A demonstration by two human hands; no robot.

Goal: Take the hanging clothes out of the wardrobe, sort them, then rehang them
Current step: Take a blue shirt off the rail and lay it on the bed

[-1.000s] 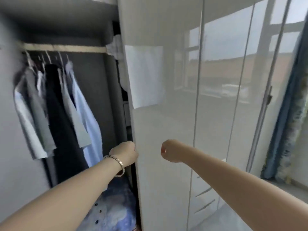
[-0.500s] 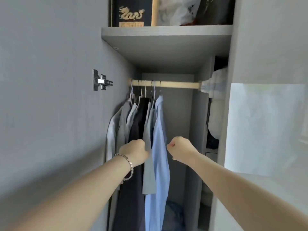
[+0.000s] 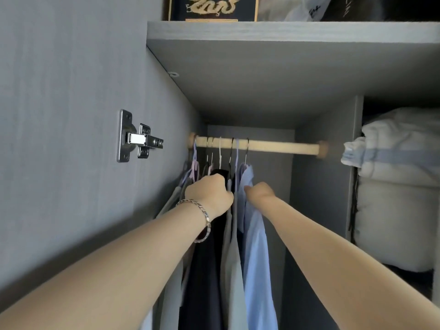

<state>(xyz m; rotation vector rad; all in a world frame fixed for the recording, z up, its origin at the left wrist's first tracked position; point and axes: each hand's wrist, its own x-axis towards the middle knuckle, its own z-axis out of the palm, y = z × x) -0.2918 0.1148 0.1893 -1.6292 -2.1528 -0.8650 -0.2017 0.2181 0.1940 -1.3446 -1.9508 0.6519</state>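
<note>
Our hands have risen to the shoulders of the clothes (image 3: 234,258), which hang bunched at the left end of the rod (image 3: 273,146). Our left hand (image 3: 209,194) is clenched against the dark garment (image 3: 204,270), and our right hand (image 3: 260,192) is curled at the blue shirt (image 3: 256,246). We cannot tell whether either grips cloth. Removal is only beginning.
</note>
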